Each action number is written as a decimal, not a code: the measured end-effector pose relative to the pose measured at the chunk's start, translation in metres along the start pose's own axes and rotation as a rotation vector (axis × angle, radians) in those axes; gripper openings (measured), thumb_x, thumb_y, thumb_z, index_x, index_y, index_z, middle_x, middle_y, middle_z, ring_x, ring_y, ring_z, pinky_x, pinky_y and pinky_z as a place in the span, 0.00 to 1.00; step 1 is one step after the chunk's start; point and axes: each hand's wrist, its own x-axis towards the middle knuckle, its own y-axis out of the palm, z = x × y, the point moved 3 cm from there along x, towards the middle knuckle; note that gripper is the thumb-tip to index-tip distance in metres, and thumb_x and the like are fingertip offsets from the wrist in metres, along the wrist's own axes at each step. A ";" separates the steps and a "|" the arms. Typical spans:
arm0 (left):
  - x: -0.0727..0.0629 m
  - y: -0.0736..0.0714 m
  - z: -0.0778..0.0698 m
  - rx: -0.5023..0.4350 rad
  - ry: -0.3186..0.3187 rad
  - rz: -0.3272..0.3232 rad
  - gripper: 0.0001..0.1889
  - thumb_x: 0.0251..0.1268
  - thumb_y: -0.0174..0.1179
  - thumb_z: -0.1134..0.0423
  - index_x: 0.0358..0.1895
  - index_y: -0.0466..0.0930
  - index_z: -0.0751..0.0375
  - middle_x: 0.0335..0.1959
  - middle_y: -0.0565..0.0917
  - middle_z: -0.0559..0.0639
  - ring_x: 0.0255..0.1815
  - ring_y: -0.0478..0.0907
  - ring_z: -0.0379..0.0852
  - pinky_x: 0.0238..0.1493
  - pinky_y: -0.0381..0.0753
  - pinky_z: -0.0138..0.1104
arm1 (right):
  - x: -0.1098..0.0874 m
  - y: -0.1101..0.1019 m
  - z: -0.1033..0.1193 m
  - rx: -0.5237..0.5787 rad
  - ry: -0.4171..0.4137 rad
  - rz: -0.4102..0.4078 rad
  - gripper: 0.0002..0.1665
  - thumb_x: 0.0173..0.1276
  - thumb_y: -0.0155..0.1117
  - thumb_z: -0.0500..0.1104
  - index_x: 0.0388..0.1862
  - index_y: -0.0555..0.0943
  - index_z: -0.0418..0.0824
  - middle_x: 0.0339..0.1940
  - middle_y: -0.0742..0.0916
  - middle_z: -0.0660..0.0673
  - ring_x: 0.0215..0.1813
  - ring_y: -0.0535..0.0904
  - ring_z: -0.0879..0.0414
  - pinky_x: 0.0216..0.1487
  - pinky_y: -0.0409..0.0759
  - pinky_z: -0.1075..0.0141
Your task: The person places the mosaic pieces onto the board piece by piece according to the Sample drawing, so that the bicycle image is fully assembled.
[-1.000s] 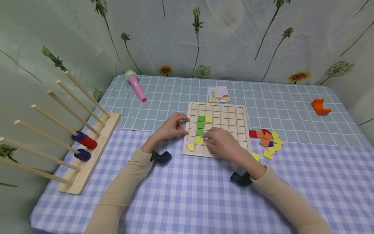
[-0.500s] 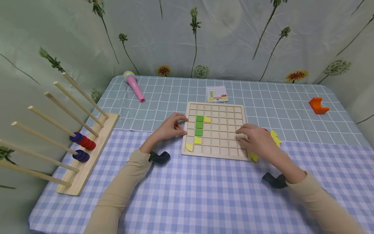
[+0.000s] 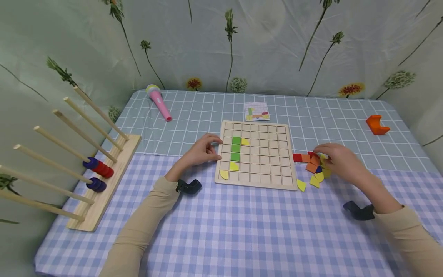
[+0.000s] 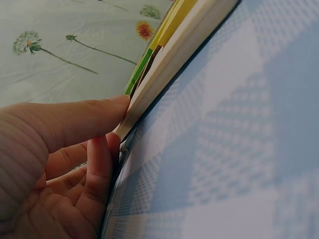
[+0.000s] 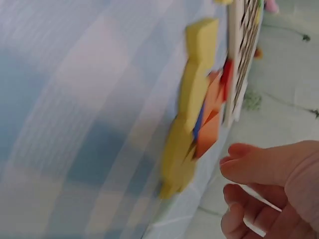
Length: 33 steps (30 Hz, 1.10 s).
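Note:
A wooden grid board (image 3: 266, 154) lies mid-table. Three green squares (image 3: 235, 148) form a column in its left part, with yellow pieces (image 3: 224, 175) in nearby cells. My left hand (image 3: 202, 150) touches the board's left edge with thumb and fingertips; in the left wrist view, the thumb (image 4: 94, 117) meets the edge. To the right of the board, my right hand (image 3: 342, 161) is over a loose pile of yellow, orange, red and blue pieces (image 3: 312, 168), partly covering it. In the right wrist view, its thumb (image 5: 264, 162) and fingers are apart, with nothing visible between them.
A small pattern card (image 3: 257, 111) lies behind the board. A pink toy microphone (image 3: 160, 103) is at back left, an orange block (image 3: 378, 125) at far right. On the left stands a wooden peg rack (image 3: 107, 184) with red and blue rings.
My right hand has moved right, off the board's green column and over to the pile of pieces. My left hand stays at the board's left edge.

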 end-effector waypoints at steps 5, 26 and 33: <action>-0.001 0.000 -0.001 -0.003 0.002 0.002 0.27 0.52 0.67 0.68 0.57 0.72 0.68 0.64 0.66 0.61 0.32 0.77 0.39 0.34 0.77 0.22 | 0.000 0.002 -0.013 -0.006 -0.036 0.047 0.24 0.58 0.60 0.28 0.56 0.76 0.29 0.55 0.80 0.29 0.57 0.74 0.35 0.52 0.78 0.44; -0.002 -0.001 -0.002 -0.013 -0.001 -0.001 0.27 0.53 0.67 0.68 0.58 0.72 0.68 0.64 0.66 0.61 0.32 0.77 0.39 0.35 0.76 0.21 | 0.000 0.008 -0.037 -0.001 0.020 0.057 0.19 0.58 0.65 0.34 0.49 0.80 0.30 0.46 0.84 0.31 0.46 0.77 0.40 0.48 0.79 0.46; -0.002 -0.001 -0.003 -0.007 0.000 -0.002 0.27 0.52 0.67 0.68 0.57 0.72 0.68 0.63 0.66 0.61 0.32 0.77 0.38 0.35 0.76 0.22 | -0.002 0.005 -0.033 -0.031 0.020 0.021 0.20 0.57 0.67 0.36 0.48 0.81 0.28 0.44 0.84 0.30 0.42 0.78 0.42 0.45 0.80 0.47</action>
